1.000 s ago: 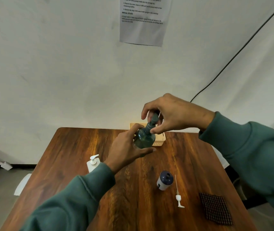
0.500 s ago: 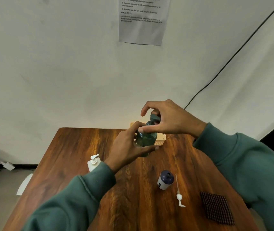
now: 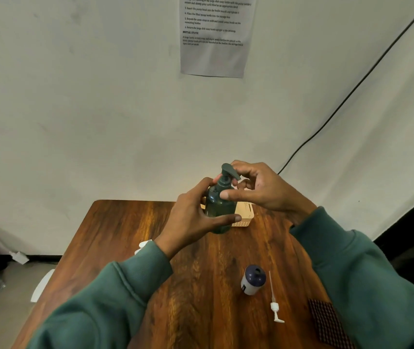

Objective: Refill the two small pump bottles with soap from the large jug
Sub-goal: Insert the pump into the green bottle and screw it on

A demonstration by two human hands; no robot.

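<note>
Our left hand (image 3: 193,217) grips the green pump bottle (image 3: 219,207), our right hand (image 3: 259,190) pinches its neck, together screening the basket (image 3: 245,213) behind. Our left sleeve (image 3: 125,285) hides most of the white bottle (image 3: 143,245).

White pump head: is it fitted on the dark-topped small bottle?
No, the white pump head lies flat on the table beside the dark-topped bottle, whose mouth is open.

The bottle (image 3: 219,210) in the grip looks like smooth, shiny dark green plastic, a bit see-through. Under the grip the table (image 3: 125,222) is glossy brown wood, and just behind it the basket (image 3: 245,215) looks like pale matt plastic. Nearer than the grip, the sleeves (image 3: 105,293) are soft matt cloth and the pump (image 3: 274,306) lying flat is smooth white plastic.
</note>
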